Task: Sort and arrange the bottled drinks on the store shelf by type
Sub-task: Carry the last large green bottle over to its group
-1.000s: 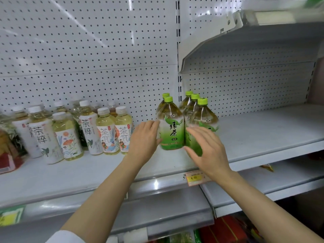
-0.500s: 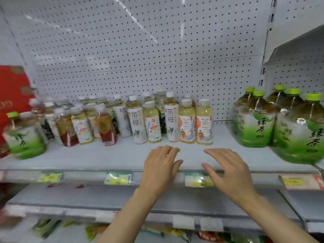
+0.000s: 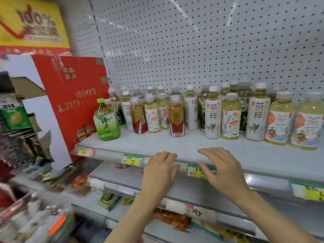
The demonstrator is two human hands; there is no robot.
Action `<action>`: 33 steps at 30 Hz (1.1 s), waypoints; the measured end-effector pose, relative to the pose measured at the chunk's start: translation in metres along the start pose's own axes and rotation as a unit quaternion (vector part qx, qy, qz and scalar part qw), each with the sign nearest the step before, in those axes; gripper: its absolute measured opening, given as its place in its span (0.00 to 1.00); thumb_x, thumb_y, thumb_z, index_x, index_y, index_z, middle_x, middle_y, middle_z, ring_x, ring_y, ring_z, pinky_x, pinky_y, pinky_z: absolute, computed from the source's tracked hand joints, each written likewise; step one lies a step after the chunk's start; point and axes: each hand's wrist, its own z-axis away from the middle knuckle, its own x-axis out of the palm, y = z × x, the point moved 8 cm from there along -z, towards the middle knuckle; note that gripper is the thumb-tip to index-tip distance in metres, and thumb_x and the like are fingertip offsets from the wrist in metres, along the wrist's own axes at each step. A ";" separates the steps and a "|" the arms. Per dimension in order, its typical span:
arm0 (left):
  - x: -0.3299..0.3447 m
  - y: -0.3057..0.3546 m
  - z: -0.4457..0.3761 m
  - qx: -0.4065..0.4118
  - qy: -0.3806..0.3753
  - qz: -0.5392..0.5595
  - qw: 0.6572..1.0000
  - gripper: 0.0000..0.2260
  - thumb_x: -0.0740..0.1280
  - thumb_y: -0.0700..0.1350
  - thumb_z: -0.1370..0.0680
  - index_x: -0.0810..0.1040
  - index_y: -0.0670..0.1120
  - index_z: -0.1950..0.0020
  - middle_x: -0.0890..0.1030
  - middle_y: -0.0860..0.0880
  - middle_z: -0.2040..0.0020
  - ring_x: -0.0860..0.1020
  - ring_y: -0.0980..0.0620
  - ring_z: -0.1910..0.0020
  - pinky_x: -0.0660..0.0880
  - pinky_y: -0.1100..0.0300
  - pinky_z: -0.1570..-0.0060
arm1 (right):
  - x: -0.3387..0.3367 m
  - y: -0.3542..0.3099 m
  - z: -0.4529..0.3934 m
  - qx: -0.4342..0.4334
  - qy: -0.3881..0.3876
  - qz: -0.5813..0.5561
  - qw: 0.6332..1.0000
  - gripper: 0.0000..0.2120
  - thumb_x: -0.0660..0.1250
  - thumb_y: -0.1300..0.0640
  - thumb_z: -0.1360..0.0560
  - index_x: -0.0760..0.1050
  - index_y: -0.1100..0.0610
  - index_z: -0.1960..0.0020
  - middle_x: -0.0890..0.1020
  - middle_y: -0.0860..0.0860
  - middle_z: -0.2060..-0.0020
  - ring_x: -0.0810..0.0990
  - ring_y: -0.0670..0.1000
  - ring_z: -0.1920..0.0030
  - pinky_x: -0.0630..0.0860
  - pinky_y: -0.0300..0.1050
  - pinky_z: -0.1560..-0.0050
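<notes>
Your left hand [image 3: 160, 174] and right hand [image 3: 222, 172] hover empty, fingers loosely apart, at the shelf [image 3: 175, 146] edge. The lone green tea bottle [image 3: 106, 121] stands far left of them, beside the red box [image 3: 70, 95]. Reach carelessly and you risk toppling the red-labelled bottles [image 3: 176, 118] nearby.

green-capped bottle [image 3: 107, 120] — leftmost on shelf [image 3: 175, 146]

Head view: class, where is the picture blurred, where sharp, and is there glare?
Head view: left edge goods smear with motion blur; the green-capped bottle and both hands, left and right, read fairly sharp; faint light streaks cross the pegboard.
</notes>
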 end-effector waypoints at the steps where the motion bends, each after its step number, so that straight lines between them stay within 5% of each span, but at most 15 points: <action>1: 0.001 -0.017 0.000 -0.012 -0.002 -0.006 1.000 0.13 0.78 0.48 0.29 0.83 0.47 0.47 0.83 0.51 0.53 0.81 0.48 0.57 0.79 0.56 0.60 | 0.012 -0.007 -0.009 -0.007 0.002 -0.005 1.000 0.17 0.65 0.48 0.25 0.83 0.58 0.45 0.85 0.51 0.51 0.81 0.52 0.50 0.73 0.42 0.47; 6: 0.001 -0.100 -0.001 -0.083 0.012 -0.030 0.996 0.13 0.65 0.52 0.24 0.82 0.47 0.47 0.83 0.49 0.52 0.81 0.46 0.56 0.80 0.52 0.58 | 0.066 -0.036 -0.048 -0.045 -0.006 -0.027 0.999 0.17 0.64 0.48 0.25 0.83 0.57 0.45 0.86 0.51 0.52 0.83 0.54 0.52 0.77 0.45 0.49; 10: 0.011 -0.165 0.004 -0.165 -0.007 -0.020 0.986 0.13 0.74 0.47 0.26 0.82 0.45 0.43 0.82 0.48 0.46 0.80 0.44 0.49 0.79 0.49 0.51 | 0.108 -0.043 -0.070 -0.042 -0.042 -0.053 0.997 0.15 0.68 0.50 0.26 0.83 0.56 0.44 0.85 0.51 0.51 0.83 0.53 0.51 0.78 0.45 0.48; 16: 0.008 -0.279 -0.006 -0.367 0.000 0.054 0.929 0.30 0.72 0.51 0.23 0.66 0.43 0.25 0.70 0.44 0.28 0.70 0.44 0.30 0.70 0.48 0.33 | 0.151 -0.051 -0.094 -0.042 -0.070 -0.075 0.994 0.16 0.76 0.55 0.29 0.82 0.57 0.43 0.85 0.52 0.51 0.83 0.54 0.51 0.79 0.47 0.49; 22: 0.008 -0.392 -0.038 -0.481 0.001 0.181 0.858 0.47 0.78 0.52 0.28 0.53 0.41 0.19 0.58 0.40 0.22 0.61 0.41 0.24 0.62 0.46 0.26 | 0.200 -0.069 -0.110 -0.021 -0.147 -0.080 0.986 0.22 0.70 0.49 0.27 0.78 0.54 0.35 0.84 0.52 0.43 0.83 0.55 0.45 0.80 0.50 0.46; 27: 0.035 -0.440 -0.051 -0.465 -0.069 0.326 0.820 0.47 0.83 0.60 0.44 0.69 0.50 0.29 0.81 0.47 0.37 0.81 0.47 0.42 0.77 0.46 0.39 | 0.252 -0.089 -0.125 0.039 -0.232 -0.080 0.968 0.27 0.65 0.46 0.21 0.63 0.47 0.24 0.73 0.47 0.30 0.72 0.49 0.32 0.69 0.42 0.34; 30: 0.043 -0.457 -0.052 -0.432 -0.068 0.336 0.834 0.47 0.82 0.67 0.51 0.74 0.54 0.36 0.85 0.53 0.47 0.84 0.50 0.48 0.81 0.44 0.45 | 0.283 -0.103 -0.140 0.078 -0.267 -0.092 0.956 0.30 0.63 0.43 0.20 0.58 0.46 0.22 0.69 0.46 0.28 0.69 0.47 0.31 0.67 0.41 0.32; 33: 0.046 -0.447 -0.062 -0.398 -0.084 0.368 0.836 0.41 0.84 0.63 0.49 0.75 0.55 0.40 0.86 0.53 0.50 0.85 0.50 0.51 0.82 0.46 0.49 | 0.308 -0.113 -0.152 0.121 -0.268 -0.135 0.946 0.34 0.65 0.44 0.21 0.53 0.47 0.20 0.65 0.47 0.25 0.66 0.47 0.28 0.66 0.43 0.29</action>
